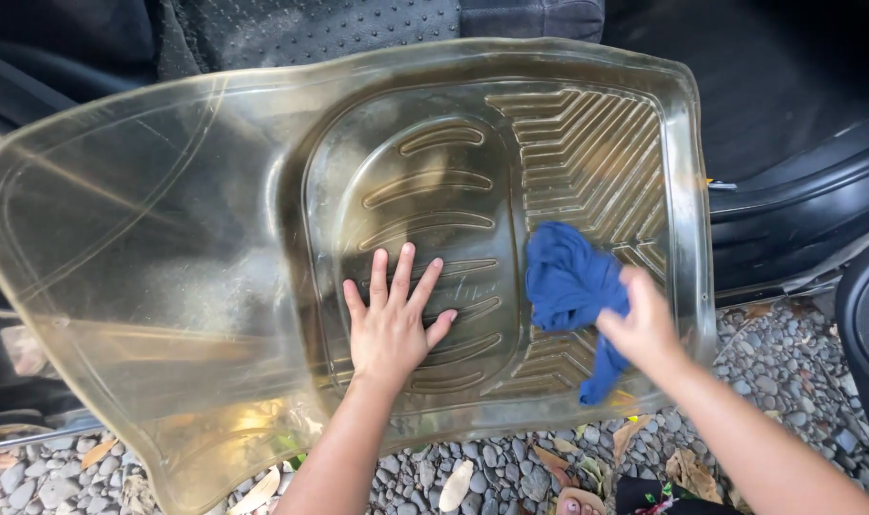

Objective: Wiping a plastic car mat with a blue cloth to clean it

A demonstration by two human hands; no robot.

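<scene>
Head view — left hand [393,324] spread flat on the clear floor mat [167,238], right hand [644,322] clutching a blue rag [570,281] — the propped mat may well slip onto the gravel [787,367].

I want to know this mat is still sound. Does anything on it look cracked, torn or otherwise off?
No crack or tear shows on the clear car floor mat. It looks yellowed and hazy. The left hand lies flat on its ribbed middle; the right hand presses a blue cloth against it.

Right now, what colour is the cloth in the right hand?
Dark blue crumpled cloth, clearest in the head view.
</scene>
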